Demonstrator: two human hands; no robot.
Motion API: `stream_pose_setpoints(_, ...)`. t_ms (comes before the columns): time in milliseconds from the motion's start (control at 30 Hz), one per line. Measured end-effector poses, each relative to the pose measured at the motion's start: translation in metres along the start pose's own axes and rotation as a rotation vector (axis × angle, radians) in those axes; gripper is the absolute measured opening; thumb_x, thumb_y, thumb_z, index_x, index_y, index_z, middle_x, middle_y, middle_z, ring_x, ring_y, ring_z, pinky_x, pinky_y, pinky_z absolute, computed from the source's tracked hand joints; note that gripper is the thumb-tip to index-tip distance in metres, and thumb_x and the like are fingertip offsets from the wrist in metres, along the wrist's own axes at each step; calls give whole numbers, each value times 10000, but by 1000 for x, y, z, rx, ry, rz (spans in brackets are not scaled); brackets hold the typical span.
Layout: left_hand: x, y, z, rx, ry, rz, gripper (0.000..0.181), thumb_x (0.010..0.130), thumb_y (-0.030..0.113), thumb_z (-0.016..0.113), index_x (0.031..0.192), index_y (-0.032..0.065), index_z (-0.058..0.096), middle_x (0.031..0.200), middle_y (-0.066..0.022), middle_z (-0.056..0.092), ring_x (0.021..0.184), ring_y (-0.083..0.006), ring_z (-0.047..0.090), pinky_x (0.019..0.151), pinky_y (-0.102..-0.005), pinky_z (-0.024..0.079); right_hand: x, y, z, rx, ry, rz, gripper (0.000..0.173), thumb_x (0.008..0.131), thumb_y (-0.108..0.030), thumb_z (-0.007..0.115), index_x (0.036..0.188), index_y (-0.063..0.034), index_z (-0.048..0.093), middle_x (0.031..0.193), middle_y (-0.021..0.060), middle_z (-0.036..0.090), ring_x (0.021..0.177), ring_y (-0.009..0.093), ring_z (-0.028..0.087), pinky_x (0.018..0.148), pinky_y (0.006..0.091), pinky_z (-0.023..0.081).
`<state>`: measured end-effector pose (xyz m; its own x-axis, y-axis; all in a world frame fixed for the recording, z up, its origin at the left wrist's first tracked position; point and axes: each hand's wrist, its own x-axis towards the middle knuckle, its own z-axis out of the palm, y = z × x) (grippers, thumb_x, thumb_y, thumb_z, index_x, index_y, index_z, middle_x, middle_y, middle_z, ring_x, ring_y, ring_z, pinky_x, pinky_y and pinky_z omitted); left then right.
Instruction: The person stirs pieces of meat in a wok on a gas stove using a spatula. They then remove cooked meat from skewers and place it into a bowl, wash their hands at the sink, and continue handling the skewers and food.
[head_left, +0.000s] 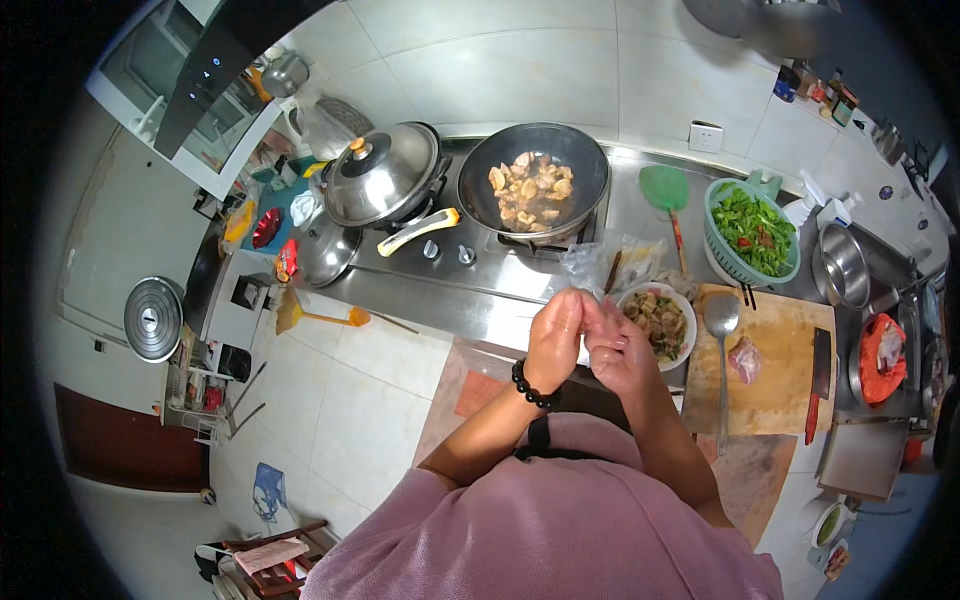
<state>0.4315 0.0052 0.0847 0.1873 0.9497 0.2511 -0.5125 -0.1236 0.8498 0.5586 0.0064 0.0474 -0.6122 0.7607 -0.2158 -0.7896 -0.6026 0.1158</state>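
Observation:
My left hand (556, 334), with a black bead bracelet at the wrist, meets my right hand (621, 346) in front of my chest. Both look wet. Their fingers curl and touch, and whatever may be between the palms is hidden. Just beyond the right hand stands a white bowl (691, 330) of meat pieces with green bits. A crumpled plastic bag (589, 264) lies past the fingertips. Browned meat chunks (529, 191) sit in a dark wok (480, 199) on the stove. To the right, a wooden cutting board (772, 409) carries a metal spatula (722, 319), a raw meat piece (745, 360) and a cleaver (821, 364).
A lidded pan (382, 184) occupies the left burner, its handle (418, 232) projecting towards me. Green leaves fill a colander (739, 259) at the back right, near a green fly swatter (664, 187). A steel bowl (840, 264) and a red plastic bag (874, 379) are farther right.

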Motion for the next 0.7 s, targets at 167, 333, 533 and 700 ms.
stream_pose_setpoints(167, -2, 4, 0, -91, 112, -128, 368, 976, 246, 375, 647, 83, 354, 559, -1, 354, 512, -95, 297, 493, -246, 270, -6, 15, 5, -435, 80, -58, 176, 913, -234, 540, 768, -149, 491, 607, -66, 381, 481, 19, 359, 389, 128, 257)
stream_pose_setpoints(333, -25, -2, -19, 495, 120, -98, 366, 970, 229, 388, 650, 55, 417, 544, 12, 385, 517, -76, 351, 537, -257, 366, -4, 10, 1, -806, 257, -178, 182, 890, -198, 559, 758, -116, 462, 616, -39, 438, 454, 27, 332, 366, 179, 243)
stream_pose_setpoints(533, -33, -11, -35, 815, 63, -185, 324, 964, 216, 421, 730, 26, 538, 560, 44, 425, 532, -30, 363, 478, -219, 324, 12, 22, -18, -1390, 353, -471, 143, 886, -141, 553, 811, -31, 498, 632, 11, 519, 491, 81, 444, 452, 232, 369)
stream_pose_setpoints(700, -41, -45, -56, 706, 137, -159, 341, 967, 218, 414, 696, 46, 528, 554, 49, 411, 524, -30, 351, 457, -224, 303, 11, 23, -29, -1602, 330, -521, 159, 875, -157, 571, 828, -18, 510, 616, 24, 535, 518, 89, 488, 500, 247, 403)
